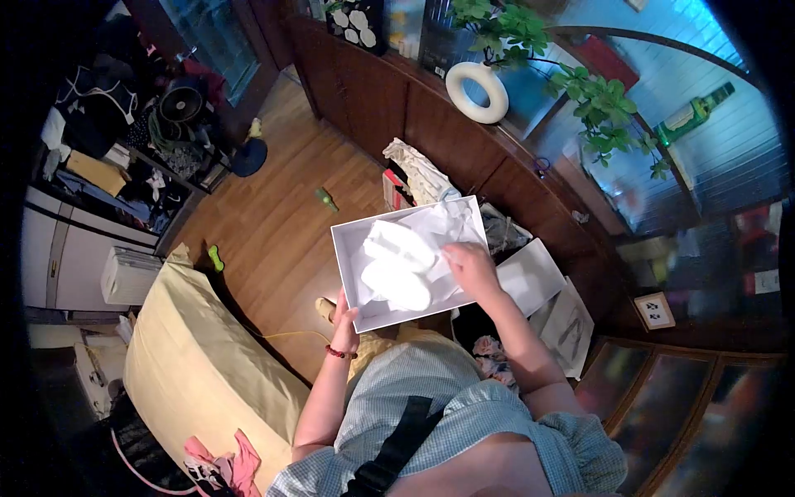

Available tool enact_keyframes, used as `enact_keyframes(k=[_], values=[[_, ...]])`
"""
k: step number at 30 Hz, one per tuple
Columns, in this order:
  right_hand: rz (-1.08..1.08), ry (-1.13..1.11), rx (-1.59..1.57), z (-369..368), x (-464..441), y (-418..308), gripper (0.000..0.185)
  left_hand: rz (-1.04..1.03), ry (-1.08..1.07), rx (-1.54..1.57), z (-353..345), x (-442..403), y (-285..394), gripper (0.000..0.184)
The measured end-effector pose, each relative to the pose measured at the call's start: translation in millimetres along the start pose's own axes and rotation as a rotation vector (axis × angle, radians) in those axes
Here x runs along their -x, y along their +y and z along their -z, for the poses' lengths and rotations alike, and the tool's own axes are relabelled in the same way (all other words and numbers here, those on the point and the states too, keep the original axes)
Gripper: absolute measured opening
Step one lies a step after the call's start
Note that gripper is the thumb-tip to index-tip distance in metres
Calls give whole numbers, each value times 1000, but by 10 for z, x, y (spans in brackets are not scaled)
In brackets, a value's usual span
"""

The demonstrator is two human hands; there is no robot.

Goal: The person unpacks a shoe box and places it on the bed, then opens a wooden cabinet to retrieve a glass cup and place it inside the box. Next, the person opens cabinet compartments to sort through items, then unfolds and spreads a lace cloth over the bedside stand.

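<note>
An open white box [346, 263] is held up in front of my body. Inside it lie a pair of white shoes [397, 265], very bright in the light, and crumpled white tissue paper [455, 222] along the right side. My left hand [345, 325] grips the box at its lower left corner, with a red bead bracelet on the wrist. Over the right part of the box, my right hand [470, 269] has its fingers bent together by the paper near the shoes; what they hold, if anything, is too small to make out.
A dark wooden cabinet [431, 116] runs along the right, with a white ring vase [477, 93] and plant on top. White boxes [530, 277] stand below it. At left are a yellow-covered bed [199, 348] and a fan base [249, 157]. A green object [326, 199] lies on the floor.
</note>
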State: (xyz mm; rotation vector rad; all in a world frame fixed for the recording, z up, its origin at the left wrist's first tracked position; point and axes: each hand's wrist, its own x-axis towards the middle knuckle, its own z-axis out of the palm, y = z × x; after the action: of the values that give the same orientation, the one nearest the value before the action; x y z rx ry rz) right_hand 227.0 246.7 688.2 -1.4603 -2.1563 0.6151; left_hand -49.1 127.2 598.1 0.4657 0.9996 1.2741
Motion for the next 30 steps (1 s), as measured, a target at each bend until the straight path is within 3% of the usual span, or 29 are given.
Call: enact_keyframes(k=[4, 5, 9, 12, 16, 20, 21, 25, 28, 30], values=[[83, 160, 73, 567, -74, -459, 40, -87, -31, -71, -100, -42, 69, 79], [142, 188, 246, 652, -85, -530, 31, -105, -32, -90, -117, -47, 76, 79], [363, 173, 438, 854, -199, -590, 23, -109, -41, -82, -162, -50, 153, 78], [383, 82, 488, 972, -279, -617, 19, -86, -24, -51, -85, -68, 121, 79], [365, 139, 552, 1194, -345, -621, 17, -94, 2, -57, -43, -83, 158, 81], [384, 176, 528, 1528, -392, -769, 25, -88, 18, -29, 48, -125, 140, 80], [340, 152, 507, 1623, -378, -823, 37, -91, 15, -18, 63, -131, 130, 79], [191, 113, 364, 1916, -321, -803, 55, -85, 15, 49, 65, -129, 147, 76], [230, 226, 175, 2087, -265, -574, 46, -57, 32, 87, 30, -77, 255, 76], [-42, 376, 32, 2110, -181, -404, 35, -59, 37, 59, 50, -99, 283, 76]])
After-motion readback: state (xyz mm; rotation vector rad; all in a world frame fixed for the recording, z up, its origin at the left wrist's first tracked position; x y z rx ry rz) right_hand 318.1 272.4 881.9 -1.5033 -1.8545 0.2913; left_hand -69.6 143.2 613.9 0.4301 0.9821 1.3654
